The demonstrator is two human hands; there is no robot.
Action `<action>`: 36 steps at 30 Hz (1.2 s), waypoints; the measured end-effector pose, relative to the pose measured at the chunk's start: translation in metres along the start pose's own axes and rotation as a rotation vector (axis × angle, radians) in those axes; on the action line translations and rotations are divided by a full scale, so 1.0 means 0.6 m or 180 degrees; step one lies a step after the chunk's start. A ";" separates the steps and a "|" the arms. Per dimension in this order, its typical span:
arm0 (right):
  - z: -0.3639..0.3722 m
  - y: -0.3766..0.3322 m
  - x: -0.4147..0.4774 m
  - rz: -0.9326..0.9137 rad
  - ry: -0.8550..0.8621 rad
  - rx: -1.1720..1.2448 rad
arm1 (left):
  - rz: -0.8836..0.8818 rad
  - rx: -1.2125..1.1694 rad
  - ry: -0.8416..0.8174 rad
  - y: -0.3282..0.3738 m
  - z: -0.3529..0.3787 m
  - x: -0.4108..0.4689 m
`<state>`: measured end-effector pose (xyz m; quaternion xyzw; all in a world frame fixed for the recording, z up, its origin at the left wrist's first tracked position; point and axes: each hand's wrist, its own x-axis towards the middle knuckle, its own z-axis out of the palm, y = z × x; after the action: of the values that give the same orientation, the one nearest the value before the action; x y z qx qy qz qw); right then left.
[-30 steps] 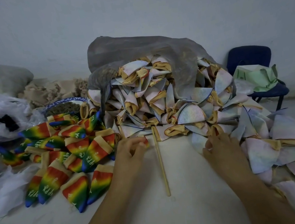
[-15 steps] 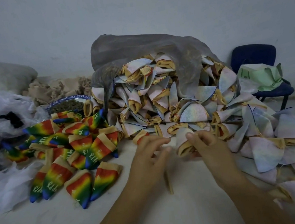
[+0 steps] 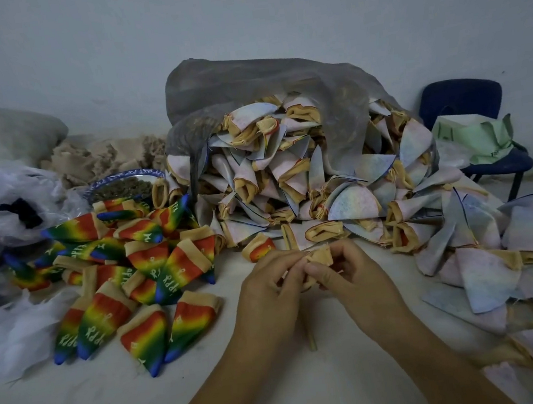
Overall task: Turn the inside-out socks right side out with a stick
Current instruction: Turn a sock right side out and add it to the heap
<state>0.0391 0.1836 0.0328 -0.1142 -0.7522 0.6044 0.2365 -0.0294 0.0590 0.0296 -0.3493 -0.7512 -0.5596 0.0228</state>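
Note:
My left hand [image 3: 269, 293] and my right hand [image 3: 351, 278] meet at the table's middle, both pinching the tan cuff of one inside-out sock [image 3: 319, 257]. The wooden stick [image 3: 310, 337] lies on the table beneath my hands; only its near end shows between my wrists. A big heap of pale inside-out socks [image 3: 305, 177] spills from a grey plastic bag [image 3: 260, 81] just beyond my hands. Rainbow-coloured turned socks [image 3: 127, 286] lie piled to the left.
A patterned bowl [image 3: 121, 182] stands behind the rainbow pile. Crumpled clear plastic [image 3: 0, 201] fills the left side. A blue chair [image 3: 471, 129] with green cloth on it stands at the far right. More pale socks [image 3: 500, 257] spread over the right of the table.
My right hand drew a pale sock from the heap and brought it to the middle. My left hand joined it, and both now grip its cuff over the stick.

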 end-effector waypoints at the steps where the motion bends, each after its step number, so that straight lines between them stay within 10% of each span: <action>1: -0.001 0.001 0.000 -0.0061 0.0016 -0.0143 | -0.0104 -0.0112 0.0009 0.001 0.000 0.000; 8: -0.011 0.001 0.004 -0.0474 0.0152 -0.1203 | -0.1155 -0.1332 -0.0029 -0.002 0.012 -0.002; 15: -0.011 -0.003 0.003 -0.0202 -0.0103 -0.0618 | -0.1867 -0.3413 -0.0616 -0.002 0.002 0.011; 24: 0.009 -0.008 -0.010 0.0532 -0.0396 0.1009 | -0.1474 -0.1088 -0.0501 -0.008 -0.005 0.011; 36: 0.004 -0.007 -0.006 0.0365 0.0037 0.0964 | -0.0846 -0.0854 -0.0488 -0.005 0.004 0.005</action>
<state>0.0415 0.1789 0.0356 -0.1235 -0.6433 0.7227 0.2205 -0.0325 0.0618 0.0273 -0.2886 -0.7090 -0.6245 -0.1552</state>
